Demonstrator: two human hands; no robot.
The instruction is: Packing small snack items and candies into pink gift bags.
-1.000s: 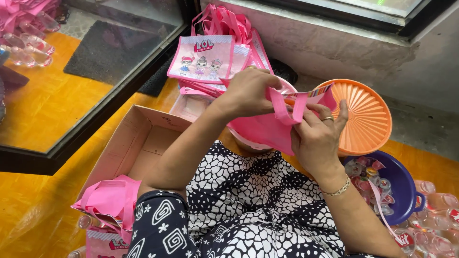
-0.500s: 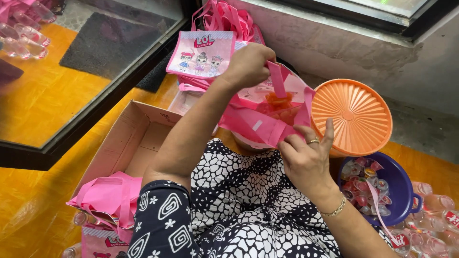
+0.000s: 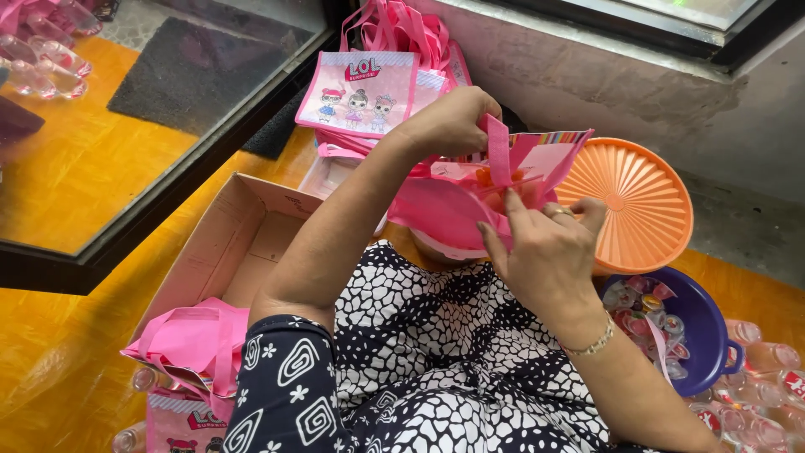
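holding pink bag point(image 3: 444, 210) tilted (mouth rightward)

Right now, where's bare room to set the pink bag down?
Bare patches: the cardboard box floor beyond the pink bags at its near end, and the yellow floor left of it. Crowded: the purple bowl and orange lid on the right, and the bag stack ahead.

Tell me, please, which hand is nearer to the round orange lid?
The right hand. It holds the pink bag just beside the orange lid, its fingers close to the lid's edge. The left hand grips the bag's far side, farther away.
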